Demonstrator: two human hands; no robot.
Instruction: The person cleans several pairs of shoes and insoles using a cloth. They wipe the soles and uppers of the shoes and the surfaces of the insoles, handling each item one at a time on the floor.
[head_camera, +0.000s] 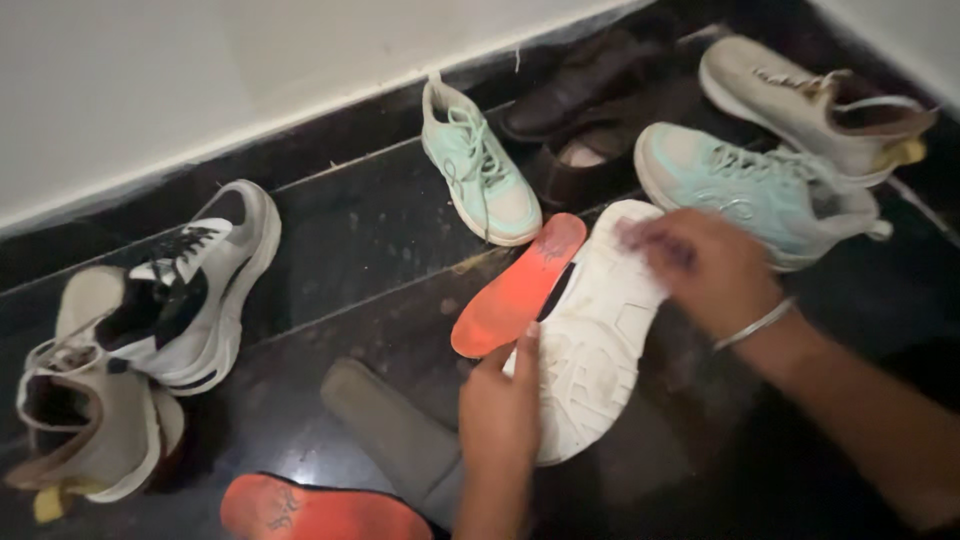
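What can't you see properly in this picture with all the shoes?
Head view:
- Upturned white-soled shoe: its upper faces away; both hands cover parts.
- Right hand: fingers blurred by motion.
- Orange foam insole at the bottom: cut off by the edge.
- Dark leather shoes: lost in shadow.
- Grey flat insole: end hidden behind the left hand.

dark tiled floor (350, 240), mint sneakers (480, 170), orange insoles (515, 290), grey insole (395, 430), blk/wht sneaker (195, 290)

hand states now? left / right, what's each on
Left hand: closed on the heel end of the upturned white shoe, sole facing up.
Right hand: fingers rest on the shoe's toe end; firm grip cannot be told (blurred).
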